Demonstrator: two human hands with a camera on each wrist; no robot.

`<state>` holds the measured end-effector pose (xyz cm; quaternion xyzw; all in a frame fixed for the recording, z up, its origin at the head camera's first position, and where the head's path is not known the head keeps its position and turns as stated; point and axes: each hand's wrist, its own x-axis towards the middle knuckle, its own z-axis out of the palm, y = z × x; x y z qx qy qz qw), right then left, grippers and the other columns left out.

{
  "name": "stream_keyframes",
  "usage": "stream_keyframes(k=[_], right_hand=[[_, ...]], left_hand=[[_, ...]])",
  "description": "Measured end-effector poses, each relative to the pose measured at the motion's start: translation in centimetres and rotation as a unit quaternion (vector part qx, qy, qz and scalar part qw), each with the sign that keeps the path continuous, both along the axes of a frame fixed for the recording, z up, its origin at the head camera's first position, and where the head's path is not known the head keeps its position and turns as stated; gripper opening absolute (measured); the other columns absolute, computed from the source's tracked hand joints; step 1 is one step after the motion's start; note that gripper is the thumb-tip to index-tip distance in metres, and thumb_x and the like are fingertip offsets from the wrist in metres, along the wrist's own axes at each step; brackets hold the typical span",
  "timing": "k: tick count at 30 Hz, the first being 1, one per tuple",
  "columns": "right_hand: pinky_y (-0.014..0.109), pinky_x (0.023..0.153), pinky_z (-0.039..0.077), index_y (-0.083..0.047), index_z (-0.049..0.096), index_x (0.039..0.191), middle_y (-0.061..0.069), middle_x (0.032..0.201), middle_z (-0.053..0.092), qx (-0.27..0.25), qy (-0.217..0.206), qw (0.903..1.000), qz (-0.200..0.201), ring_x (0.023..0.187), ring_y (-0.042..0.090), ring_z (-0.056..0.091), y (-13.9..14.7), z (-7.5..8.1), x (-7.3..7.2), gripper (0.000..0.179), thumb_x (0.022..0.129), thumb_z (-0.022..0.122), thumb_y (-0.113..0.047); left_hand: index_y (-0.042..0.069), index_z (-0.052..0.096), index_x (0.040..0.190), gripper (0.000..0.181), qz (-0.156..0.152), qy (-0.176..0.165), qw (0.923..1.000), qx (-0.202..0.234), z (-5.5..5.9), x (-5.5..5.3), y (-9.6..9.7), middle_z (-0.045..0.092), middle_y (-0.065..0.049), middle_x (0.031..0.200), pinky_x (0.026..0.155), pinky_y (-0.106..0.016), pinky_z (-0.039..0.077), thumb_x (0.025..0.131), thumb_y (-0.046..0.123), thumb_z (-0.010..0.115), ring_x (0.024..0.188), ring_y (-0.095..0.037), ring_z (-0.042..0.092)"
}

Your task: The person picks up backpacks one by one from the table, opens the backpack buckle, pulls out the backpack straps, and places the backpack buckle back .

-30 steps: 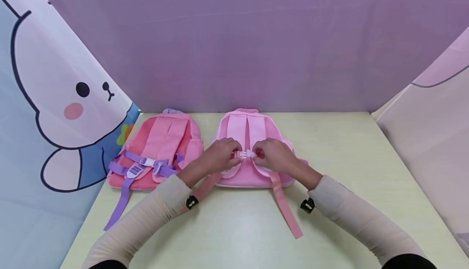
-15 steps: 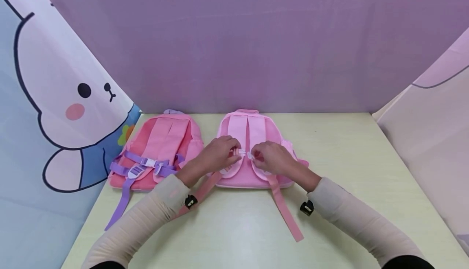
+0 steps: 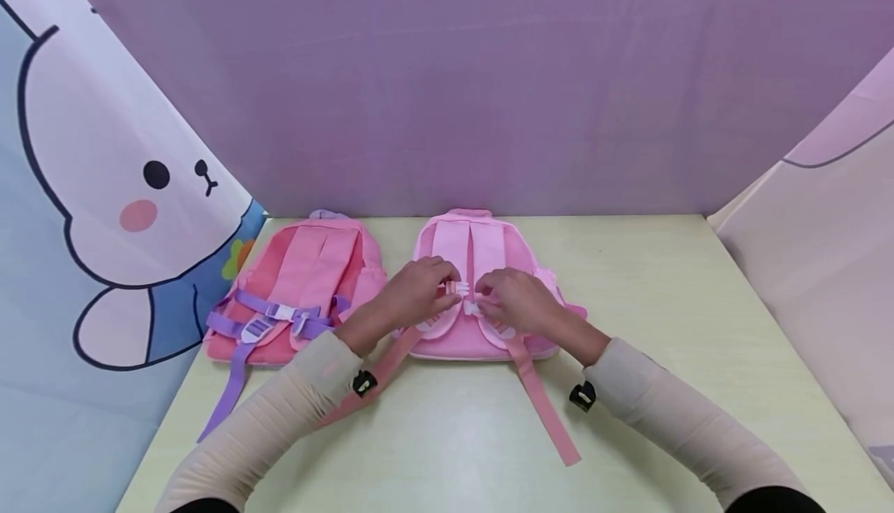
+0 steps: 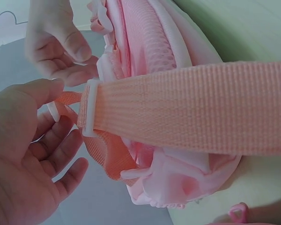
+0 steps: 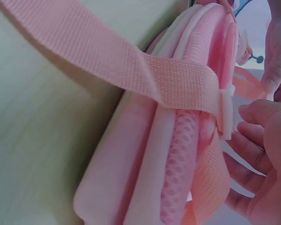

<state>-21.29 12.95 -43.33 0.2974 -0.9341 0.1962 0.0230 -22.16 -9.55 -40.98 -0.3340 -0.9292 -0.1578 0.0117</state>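
Observation:
A light pink backpack lies strap side up on the table. Over its middle, my left hand pinches the white pronged half of a buckle, which is on an orange-pink strap. The other white buckle half is apart from it, lower on the backpack by the right fingertips. My right hand hovers over the right shoulder strap, thumb and fingers apart. In the right wrist view, nothing shows between the right hand's thumb and fingers. A white slider holds the wide strap in the left wrist view.
A coral backpack with purple straps and a fastened white buckle lies to the left. A loose pink strap end trails toward the front of the table. A purple panel stands behind, with printed panels at both sides.
The two buckle halves, together a second ago, have come apart. My right hand has let go of its half, which has dropped onto the backpack. The left hand keeps its pinch.

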Motion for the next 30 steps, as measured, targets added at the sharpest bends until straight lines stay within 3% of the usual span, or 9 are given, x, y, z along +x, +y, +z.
stream_keyframes(k=[7,16,30], right_hand=[[0.035,0.079,0.058,-0.012,0.069,0.121,0.003,0.105,0.074,-0.024,-0.011,0.9997,-0.002,0.093,0.02,0.069,-0.3,0.5,0.0,0.034,0.092,0.076,-0.029],[0.04,0.089,0.058,-0.011,0.07,0.117,0.005,0.109,0.075,-0.038,-0.026,0.9989,-0.005,0.104,0.025,0.07,-1.1,1.0,-0.1,0.032,0.091,0.078,-0.027],[0.04,0.091,0.057,-0.01,0.072,0.118,0.005,0.108,0.076,-0.053,-0.032,0.9981,-0.001,0.104,0.025,0.071,-1.7,1.2,-0.1,0.03,0.092,0.076,-0.021]], left_hand=[[0.009,0.069,0.115,0.031,-0.01,0.006,0.9999,0.009,0.1,-0.1,0.1,0.069,-0.005,0.102,0.084,-0.031,0.056,0.091,0.028,0.077,0.091,-0.017,0.062],[0.011,0.066,0.119,0.037,0.032,-0.046,0.9983,0.018,0.3,0.0,0.4,0.069,-0.003,0.104,0.083,-0.027,0.058,0.089,0.028,0.081,0.09,-0.015,0.061],[0.013,0.064,0.117,0.041,0.042,-0.061,0.9967,0.034,0.2,0.0,0.2,0.067,-0.001,0.103,0.085,-0.029,0.057,0.086,0.032,0.083,0.092,-0.015,0.06]])
